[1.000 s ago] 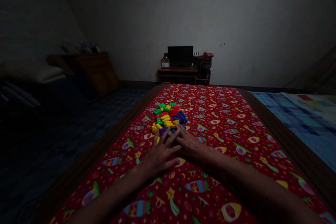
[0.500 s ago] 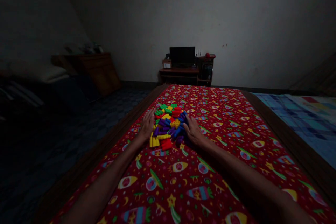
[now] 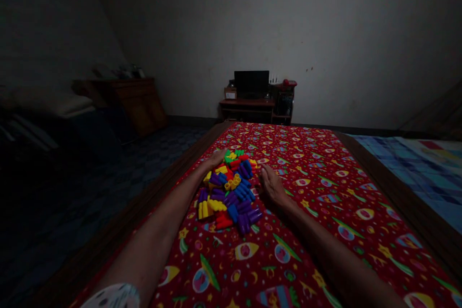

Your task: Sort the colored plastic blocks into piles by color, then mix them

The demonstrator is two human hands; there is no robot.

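Note:
A heap of plastic building blocks (image 3: 233, 195) in yellow, purple, blue, red and green lies loosely spread on the red patterned cloth (image 3: 249, 269). My left hand (image 3: 217, 158) is at the far left edge of the heap, beside the green blocks (image 3: 233, 155), its fingers stretched out and holding nothing I can see. To the right of the heap, a little apart from it, my right hand (image 3: 273, 186) rests low over the cloth with its fingers extended and nothing in them. Purple blocks (image 3: 249, 219) lie at the heap's near edge, close to a red block (image 3: 224, 221).
The cloth covers a long surface with a brown border (image 3: 355, 154). A blue checked cloth (image 3: 400, 163) is at the right. Beyond the far end stands a desk (image 3: 247, 104) with a monitor (image 3: 251, 83). A wooden cabinet (image 3: 139, 103) stands at the left.
The heap has shifted nearer and spread out, with purple blocks now at its near edge. My left hand has moved to the far edge; my right hand has come away from the blocks.

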